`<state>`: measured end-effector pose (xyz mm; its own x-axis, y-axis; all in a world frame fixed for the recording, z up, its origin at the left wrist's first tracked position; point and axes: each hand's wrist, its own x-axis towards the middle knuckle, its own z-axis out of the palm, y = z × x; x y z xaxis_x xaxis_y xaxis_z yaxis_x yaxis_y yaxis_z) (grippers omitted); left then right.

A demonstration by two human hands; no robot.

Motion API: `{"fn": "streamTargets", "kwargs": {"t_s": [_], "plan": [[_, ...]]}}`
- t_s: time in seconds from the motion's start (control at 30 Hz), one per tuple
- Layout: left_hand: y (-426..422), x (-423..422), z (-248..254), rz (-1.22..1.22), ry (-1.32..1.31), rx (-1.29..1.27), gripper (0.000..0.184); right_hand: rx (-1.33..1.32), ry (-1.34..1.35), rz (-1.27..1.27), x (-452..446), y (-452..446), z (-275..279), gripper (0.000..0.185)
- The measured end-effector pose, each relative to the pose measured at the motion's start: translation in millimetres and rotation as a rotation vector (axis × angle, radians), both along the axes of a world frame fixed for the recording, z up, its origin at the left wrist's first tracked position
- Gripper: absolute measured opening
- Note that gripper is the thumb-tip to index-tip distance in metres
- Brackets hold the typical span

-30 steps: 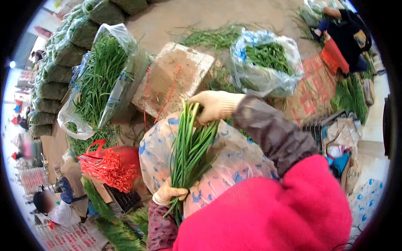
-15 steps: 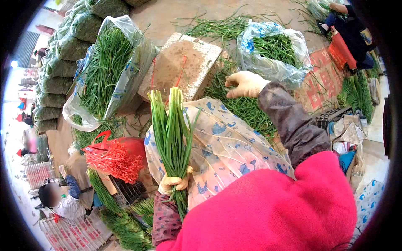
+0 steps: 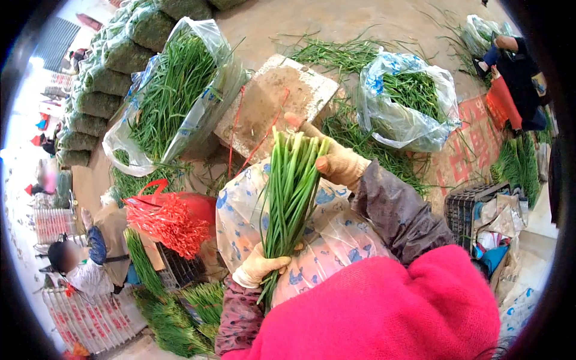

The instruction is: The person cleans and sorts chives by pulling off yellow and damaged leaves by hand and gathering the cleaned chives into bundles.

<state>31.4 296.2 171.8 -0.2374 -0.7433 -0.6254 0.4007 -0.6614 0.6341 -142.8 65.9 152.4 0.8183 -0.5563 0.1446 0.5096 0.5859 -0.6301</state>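
And the right hand (image 3: 343,163) is back! Half a second ago it hangs out over the loose greens (image 3: 384,161); now it's in at the pale ends (image 3: 295,143), thumb and fingers spread. The bunch (image 3: 290,198) closes up too: two clumps on top become one fan, tipping right instead of left.

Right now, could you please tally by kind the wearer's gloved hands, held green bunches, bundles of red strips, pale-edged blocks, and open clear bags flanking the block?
Gloved hands: 2 (left hand, right hand)
Held green bunch: 1
Bundle of red strips: 1
Pale-edged block: 1
Open clear bags: 2 (left bag, right bag)
Total: 7
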Motion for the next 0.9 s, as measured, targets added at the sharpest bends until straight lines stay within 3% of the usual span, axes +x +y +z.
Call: {"fn": "streamTargets", "kwargs": {"t_s": [0.13, 0.2, 0.27, 0.3, 0.33, 0.4, 0.47, 0.5, 0.53, 0.63, 0.67, 0.73, 0.8, 0.87, 0.9], "plan": [[-8, 2, 2, -0.127, 0.004, -0.003, 0.039, 0.058, 0.028, 0.080, -8, -5, 9, 0.107], [-13, 2, 7, -0.193, 0.009, -0.008, 0.038, 0.138, -0.008, 0.056, -18, -6, 5, 0.067], [-21, 2, 14, -0.180, 0.023, 0.024, 0.036, 0.093, -0.122, 0.004, -18, -10, -2, 0.041], [-27, 3, 14, -0.235, 0.040, 0.012, 0.034, 0.191, -0.178, -0.052, -17, -4, 17, 0.029], [-36, 3, 15, -0.291, 0.059, -0.004, 0.032, 0.214, -0.160, -0.096, -21, -3, 31, 0.026], [-59, 0, 26, -0.336, -0.004, -0.043, 0.036, 0.148, -0.108, -0.200, -33, -19, 43, 0.023], [-86, -16, 27, -0.280, -0.082, -0.303, 0.045, -0.021, -0.036, -0.345, -55, -37, 82, 0.023], [-98, -17, 24, -0.347, -0.161, -0.309, 0.060, -0.146, 0.019, -0.421, -75, -49, 104, 0.023], [-112, -18, 25, -0.480, -0.486, -0.502, 0.079, -0.271, 0.076, -0.499, -96, -60, 124, 0.023], [-136, -18, 11, -0.513, -0.829, -0.925, 0.105, -0.449, -0.006, -0.604, -166, -87, 174, 0.026], [-141, -17, 15, -0.532, -0.789, -0.859, 0.105, -0.557, -0.053, -0.597, -183, -91, 187, 0.022], [-148, -12, 20, -0.579, -0.828, -0.766, 0.104, -0.591, 0.587, -0.763, -220, -95, 213, 0.015], [-154, -9, 33, -0.669, -0.947, -0.687, 0.104, -0.642, 1.054, -0.989, -240, -114, 190, 0.022], [-163, -2, 29, -0.746, -1.046, -0.751, 0.103, -0.686, 0.934, -0.880, -237, -102, 181, 0.026], [-168, 2, 30, -0.714, -0.937, -0.774, 0.104, -0.685, 0.881, -0.788, -238, -100, 171, 0.032]]}}
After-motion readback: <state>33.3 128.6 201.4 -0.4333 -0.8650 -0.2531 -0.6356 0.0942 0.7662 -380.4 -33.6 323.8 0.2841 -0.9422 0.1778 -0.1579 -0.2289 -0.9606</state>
